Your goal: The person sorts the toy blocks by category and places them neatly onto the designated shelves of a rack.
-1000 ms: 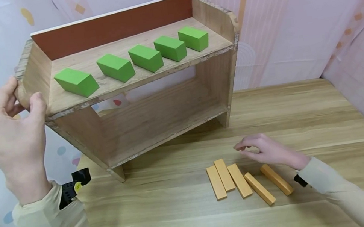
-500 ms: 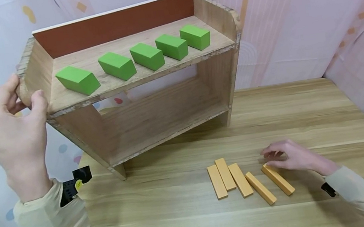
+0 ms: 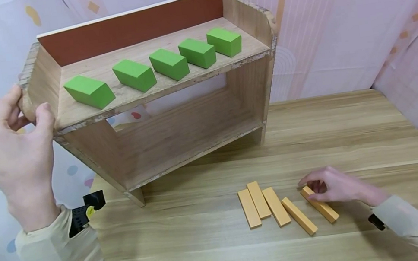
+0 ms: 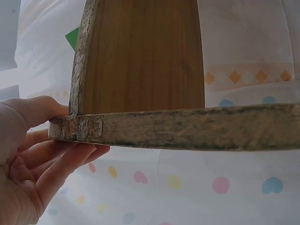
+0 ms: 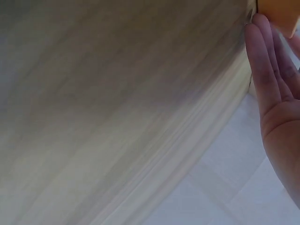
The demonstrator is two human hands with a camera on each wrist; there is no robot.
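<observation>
My left hand (image 3: 20, 153) grips the upper left side of a small wooden shelf (image 3: 188, 122). In the left wrist view, the thumb and fingers lie on opposite faces of the shelf's edge (image 4: 187, 129). Low on the right, my right hand (image 3: 335, 184) pinches the far end of the rightmost orange wooden block (image 3: 329, 213), its fingers and thumb on either side. That block's corner (image 5: 279, 14) shows by the fingers in the right wrist view. Left of it lie several more orange blocks (image 3: 275, 207), the first three close together.
Several green blocks (image 3: 169, 63) stand in a slanting row on the shelf's top board. A red-brown back panel (image 3: 134, 31) rises behind them. The wood-grain table (image 3: 192, 245) runs back to a patterned cloth wall (image 3: 310, 26).
My right hand first moved right, away from above the orange blocks, then came down onto the rightmost one and closed on it; that block has shifted slightly. The left hand keeps its hold.
</observation>
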